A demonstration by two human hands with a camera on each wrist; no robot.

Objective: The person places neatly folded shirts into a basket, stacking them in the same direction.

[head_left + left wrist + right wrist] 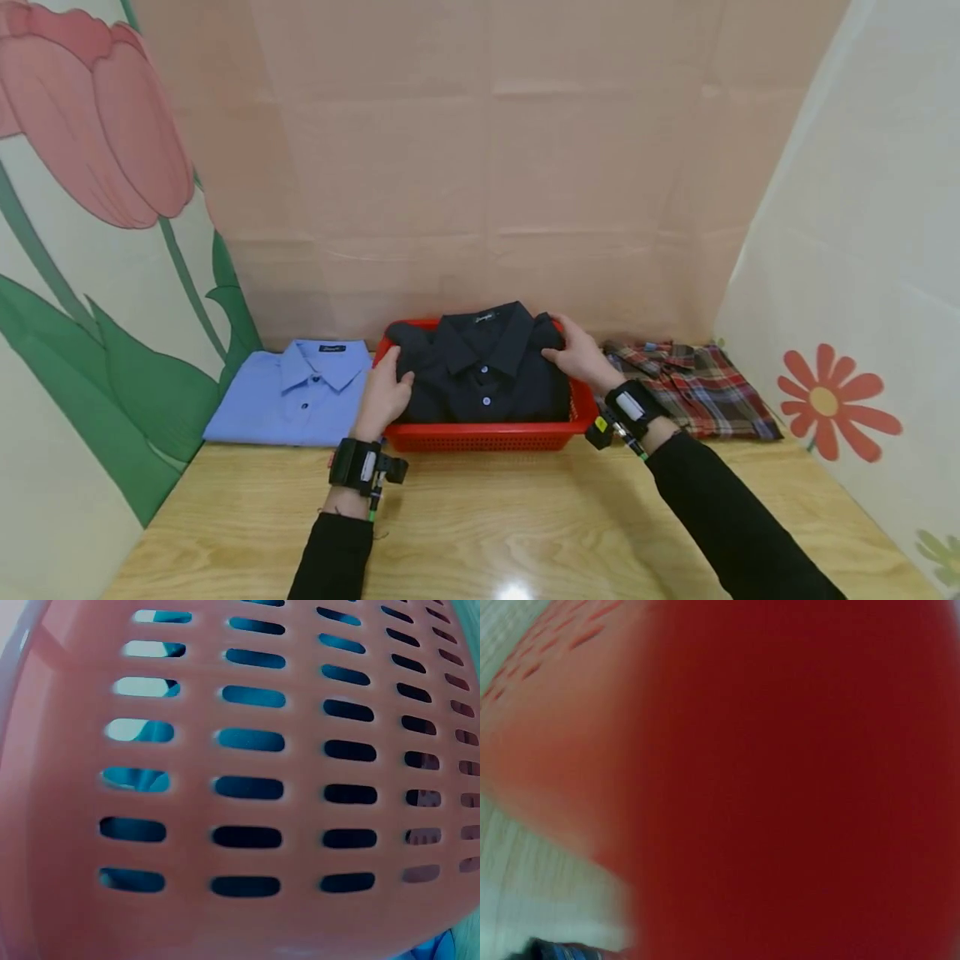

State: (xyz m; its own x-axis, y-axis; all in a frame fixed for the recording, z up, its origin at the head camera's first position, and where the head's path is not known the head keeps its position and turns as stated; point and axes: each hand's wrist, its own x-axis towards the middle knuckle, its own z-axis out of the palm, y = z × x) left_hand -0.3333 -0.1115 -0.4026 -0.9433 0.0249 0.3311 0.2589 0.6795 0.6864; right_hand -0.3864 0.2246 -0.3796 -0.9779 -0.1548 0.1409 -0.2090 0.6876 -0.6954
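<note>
A folded black button-up shirt (501,387) lies collar up in a red plastic basket (487,435). My left hand (381,398) is at the shirt's left side, over the basket's rim, with thumb and fingers at the cloth's edge. At the right side, my right hand (581,357) pinches the shirt's edge, thumb on top; the other fingertips are partly hidden. In the left wrist view, the basket's slotted wall (300,817) fills the picture. A blurred red surface of the basket (795,780) covers much of the right wrist view, where no fingers show.
A folded light-blue shirt (288,408) lies left of the basket. On its right is a folded plaid shirt (697,392), beside my right wrist. All rest on a wooden table (487,517), with a pinkish-brown covered wall (480,167) close behind.
</note>
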